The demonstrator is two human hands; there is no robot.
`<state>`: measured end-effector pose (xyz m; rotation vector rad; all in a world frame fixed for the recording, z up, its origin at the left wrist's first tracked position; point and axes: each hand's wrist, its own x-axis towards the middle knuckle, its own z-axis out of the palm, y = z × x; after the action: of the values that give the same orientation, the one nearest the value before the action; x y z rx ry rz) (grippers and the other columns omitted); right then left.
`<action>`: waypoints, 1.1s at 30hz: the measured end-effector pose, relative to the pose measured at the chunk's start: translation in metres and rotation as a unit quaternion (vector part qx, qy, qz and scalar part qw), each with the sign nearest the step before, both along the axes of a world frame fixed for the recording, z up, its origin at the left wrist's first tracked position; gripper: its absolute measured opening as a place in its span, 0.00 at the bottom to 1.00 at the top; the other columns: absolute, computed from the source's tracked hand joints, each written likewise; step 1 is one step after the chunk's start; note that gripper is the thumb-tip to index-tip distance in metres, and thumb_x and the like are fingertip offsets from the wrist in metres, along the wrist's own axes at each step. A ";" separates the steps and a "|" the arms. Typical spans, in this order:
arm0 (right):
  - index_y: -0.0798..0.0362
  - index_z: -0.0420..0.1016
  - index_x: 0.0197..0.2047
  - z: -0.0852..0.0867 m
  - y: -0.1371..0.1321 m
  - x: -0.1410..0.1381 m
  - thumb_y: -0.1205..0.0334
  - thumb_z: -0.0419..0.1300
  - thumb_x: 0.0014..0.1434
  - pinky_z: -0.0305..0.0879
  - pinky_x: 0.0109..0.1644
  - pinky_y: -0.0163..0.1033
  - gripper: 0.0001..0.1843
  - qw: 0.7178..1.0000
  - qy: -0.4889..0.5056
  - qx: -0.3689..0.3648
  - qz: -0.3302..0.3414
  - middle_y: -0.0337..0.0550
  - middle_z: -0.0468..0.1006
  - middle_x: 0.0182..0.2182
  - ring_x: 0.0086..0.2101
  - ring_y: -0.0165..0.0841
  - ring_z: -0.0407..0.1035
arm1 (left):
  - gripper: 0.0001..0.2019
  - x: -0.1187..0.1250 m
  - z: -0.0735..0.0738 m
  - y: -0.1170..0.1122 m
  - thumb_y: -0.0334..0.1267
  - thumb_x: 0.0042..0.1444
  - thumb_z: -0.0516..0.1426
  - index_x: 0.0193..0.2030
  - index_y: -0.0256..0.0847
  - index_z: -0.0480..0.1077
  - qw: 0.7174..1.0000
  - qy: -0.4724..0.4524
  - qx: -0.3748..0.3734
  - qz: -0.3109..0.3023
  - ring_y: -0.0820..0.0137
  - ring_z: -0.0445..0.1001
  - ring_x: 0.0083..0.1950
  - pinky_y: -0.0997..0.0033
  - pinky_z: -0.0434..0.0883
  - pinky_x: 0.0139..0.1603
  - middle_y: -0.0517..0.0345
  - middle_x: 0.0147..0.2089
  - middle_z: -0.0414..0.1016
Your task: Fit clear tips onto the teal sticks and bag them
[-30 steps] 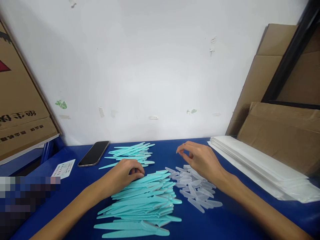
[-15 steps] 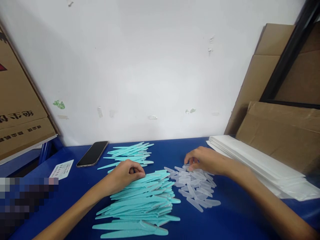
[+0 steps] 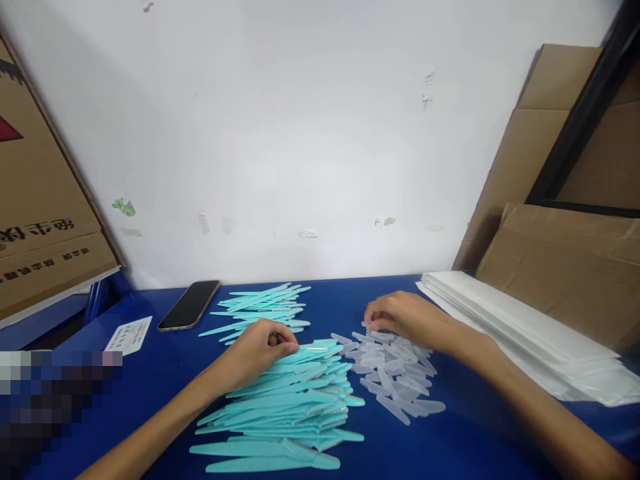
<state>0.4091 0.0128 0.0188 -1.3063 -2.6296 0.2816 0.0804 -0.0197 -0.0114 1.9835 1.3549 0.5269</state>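
My left hand (image 3: pixel 265 350) is closed in a pinch at the far edge of a pile of teal eyebrow razors (image 3: pixel 285 403). One razor (image 3: pixel 320 348), its thin silver blade showing, points right from those fingertips. My right hand (image 3: pixel 393 313) hovers over the far side of a heap of translucent plastic blade caps (image 3: pixel 395 373). Its thumb and fingers are pinched on one cap (image 3: pixel 365 326), mostly hidden by the fingertips. Behind my left hand lies a second, smaller group of teal razors (image 3: pixel 267 303).
A phone (image 3: pixel 190 305) and a printed white card (image 3: pixel 129 335) lie on the blue table (image 3: pixel 165 387) at left. White flat sheets or bags (image 3: pixel 520 333) are stacked at right. Cardboard (image 3: pixel 565 267) leans behind them, and a carton (image 3: pixel 45 200) stands at left. A white wall (image 3: pixel 300 133) closes off the back.
My right hand has lifted slightly off the cap heap and moved left, a cap now at its fingertips. My left hand stays at the pile, its razor's blade now more visible. The view has shifted slightly.
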 end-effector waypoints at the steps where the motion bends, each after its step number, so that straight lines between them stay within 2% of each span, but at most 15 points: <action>1: 0.44 0.80 0.42 0.001 -0.001 -0.001 0.54 0.59 0.67 0.60 0.35 0.36 0.09 1.000 0.004 0.014 -0.003 0.37 0.84 0.37 0.36 0.36 0.77 | 0.19 0.000 0.000 0.000 0.54 0.59 0.58 0.37 0.39 0.79 1.000 -0.002 -0.002 0.000 0.70 0.58 0.28 0.70 0.54 0.29 0.62 0.25 0.63; 9: 0.45 0.78 0.44 0.003 -0.006 -0.010 0.55 0.57 0.70 0.61 0.36 0.35 0.09 0.998 0.025 0.061 -0.007 0.37 0.85 0.36 0.35 0.36 0.78 | 0.21 0.002 0.003 -0.003 0.56 0.59 0.58 0.37 0.38 0.78 1.000 -0.002 -0.007 0.008 0.70 0.59 0.29 0.70 0.56 0.30 0.62 0.26 0.64; 18: 0.45 0.79 0.45 0.000 -0.009 -0.012 0.55 0.55 0.71 0.63 0.38 0.37 0.11 0.999 0.016 0.047 0.021 0.39 0.85 0.38 0.38 0.38 0.79 | 0.20 0.000 0.005 -0.005 0.54 0.62 0.55 0.43 0.39 0.79 1.000 0.007 -0.008 -0.024 0.69 0.60 0.30 0.70 0.56 0.30 0.60 0.28 0.66; 25: 0.46 0.79 0.45 0.000 -0.011 -0.015 0.54 0.55 0.71 0.63 0.37 0.37 0.13 0.999 0.008 0.038 0.019 0.39 0.85 0.37 0.37 0.38 0.79 | 0.20 0.002 0.006 -0.005 0.55 0.60 0.58 0.39 0.38 0.78 1.000 -0.005 -0.005 -0.011 0.70 0.59 0.29 0.70 0.56 0.30 0.62 0.26 0.63; 33: 0.45 0.80 0.46 -0.002 -0.012 -0.015 0.55 0.54 0.71 0.63 0.38 0.37 0.12 0.999 0.012 0.035 0.024 0.38 0.85 0.38 0.36 0.36 0.78 | 0.19 -0.002 0.008 -0.004 0.53 0.61 0.56 0.39 0.39 0.79 1.000 0.013 0.011 0.005 0.68 0.64 0.32 0.69 0.60 0.34 0.58 0.31 0.71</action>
<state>0.3937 0.0010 0.0173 -1.2129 -2.6288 0.2096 0.0788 -0.0233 -0.0036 2.0103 1.3807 0.5238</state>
